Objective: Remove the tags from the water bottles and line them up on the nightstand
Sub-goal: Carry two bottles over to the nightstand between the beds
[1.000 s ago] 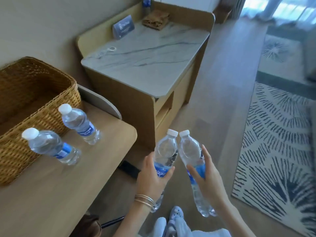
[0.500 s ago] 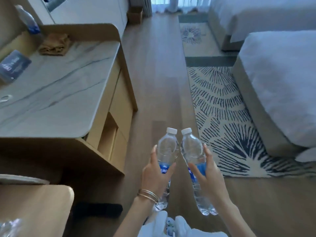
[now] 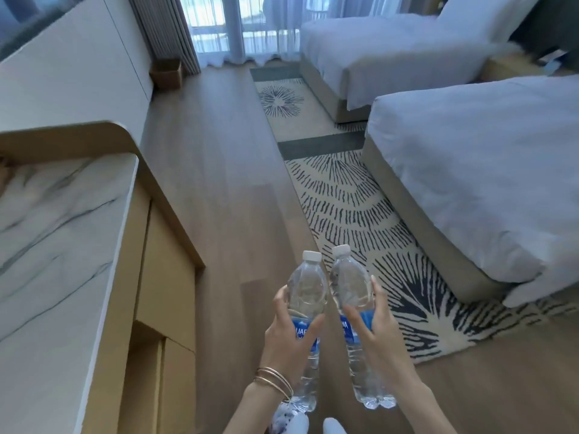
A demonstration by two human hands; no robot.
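Observation:
I hold two clear plastic water bottles with white caps and blue labels, upright and side by side over the wooden floor. My left hand point(image 3: 286, 335), with thin bangles at the wrist, grips the left bottle point(image 3: 305, 292) around its label. My right hand point(image 3: 377, 336) grips the right bottle point(image 3: 351, 283) the same way. The bottles' shoulders nearly touch. A wooden surface point(image 3: 509, 67) shows between the two beds at the far right, partly hidden by bedding.
A marble-topped wooden cabinet point(image 3: 56, 233) with drawers runs along the left. Two white beds point(image 3: 488, 170) stand on the right over a patterned rug point(image 3: 354, 208). A small box point(image 3: 167, 73) sits by the curtains. Wooden floor stretches ahead between cabinet and rug.
The view has swung right and forward: the basket table and its two bottles have left the frame, the cabinet has slid left, and the beds have come into sight. Both hands keep their bottles.

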